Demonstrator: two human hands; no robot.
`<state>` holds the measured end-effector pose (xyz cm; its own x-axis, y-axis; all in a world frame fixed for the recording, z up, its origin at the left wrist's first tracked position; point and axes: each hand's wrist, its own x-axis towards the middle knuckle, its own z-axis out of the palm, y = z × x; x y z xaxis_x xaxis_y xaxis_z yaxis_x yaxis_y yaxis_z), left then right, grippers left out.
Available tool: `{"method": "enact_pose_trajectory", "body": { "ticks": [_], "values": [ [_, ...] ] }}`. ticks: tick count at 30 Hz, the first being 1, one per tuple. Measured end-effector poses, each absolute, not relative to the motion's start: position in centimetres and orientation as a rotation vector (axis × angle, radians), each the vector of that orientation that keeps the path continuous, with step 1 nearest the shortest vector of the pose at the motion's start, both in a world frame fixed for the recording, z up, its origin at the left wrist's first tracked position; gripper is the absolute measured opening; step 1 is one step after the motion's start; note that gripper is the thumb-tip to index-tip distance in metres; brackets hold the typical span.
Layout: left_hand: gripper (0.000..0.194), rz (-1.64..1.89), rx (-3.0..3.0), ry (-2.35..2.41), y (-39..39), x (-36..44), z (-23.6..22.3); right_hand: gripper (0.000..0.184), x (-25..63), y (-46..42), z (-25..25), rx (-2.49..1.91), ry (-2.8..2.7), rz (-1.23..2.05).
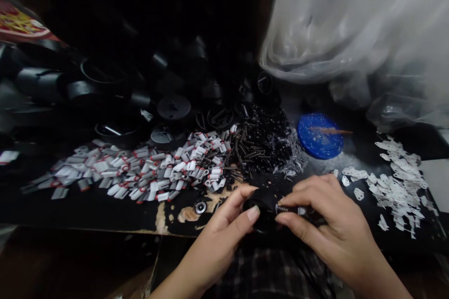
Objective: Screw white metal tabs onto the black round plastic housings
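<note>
Black round housing [263, 205] held low in the frame, at about 6 o'clock, pinched between thumb and forefinger of the left hand [224, 226]. Small spring [286, 208] pressed against its right side, at 3 o'clock from the housing, gripped between thumb and forefinger tips of the right hand [329, 215]. Both sets of fingers closed narrow around their parts, remaining fingers curled loosely beneath.

Step in hand, judged from the grip: seating the spring into the housing. Next move likely calls for keeping the spring square to its seat, holding the housing steady with the left fingers, and pushing gently so the coil neither bends nor springs away.

Containers, few and dim. Blue lid [320, 135] at 1 o'clock from the hands, lying flat as a shallow dish, with a thin stick [331, 131] across it; any other contents too small to tell. Clear plastic bag [358, 23] at 1 o'clock, far back, contents not visible. Loose heaps elsewhere on the dark worktop [91, 208]: white and red clips [147, 170] at 10 o'clock, dark springs [235, 154] at 11 o'clock, small black parts [270, 140] at 12 o'clock, black round housings in a pile [171, 107] behind them, flat white metal tabs [396, 182] at 3 o'clock.
</note>
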<state>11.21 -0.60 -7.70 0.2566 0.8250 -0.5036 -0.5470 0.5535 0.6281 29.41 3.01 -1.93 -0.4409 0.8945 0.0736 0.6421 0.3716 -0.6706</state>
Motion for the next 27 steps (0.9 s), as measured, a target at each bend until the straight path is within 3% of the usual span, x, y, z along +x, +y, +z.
{"method": "enact_pose_trajectory", "body": {
  "ticks": [3, 5, 9, 12, 17, 27],
  "values": [
    [0.015, 0.916, 0.283, 0.847, -1.2, 10.8, -7.9, 0.026, 29.7, 2.9, -2.1, -1.369, -2.046, 1.294],
    [0.014, 0.847, 0.324, 0.803, -1.7, 10.3, -8.1, 0.027, 29.7, 2.9, -2.3, -1.357, -1.911, 1.592],
    [0.015, 0.747, 0.406, 0.786, -2.3, 9.6, -8.5, 0.020, 29.1, 2.7, -2.9, -1.409, -1.847, 1.656],
    [0.015, 0.871, 0.272, 0.843, -2.7, 9.7, -8.5, 0.011, 28.5, 3.0, -3.4, -1.479, -1.976, 1.441],
    [0.018, 1.151, 0.176, 0.950, -2.7, 9.7, -8.6, 0.013, 27.0, 4.5, -5.3, -1.649, -2.324, 0.569],
    [0.021, 1.178, 0.202, 0.936, -2.0, 9.7, -9.0, 0.003, 26.5, 5.3, -6.7, -1.703, -2.334, 0.446]
  ]
}}
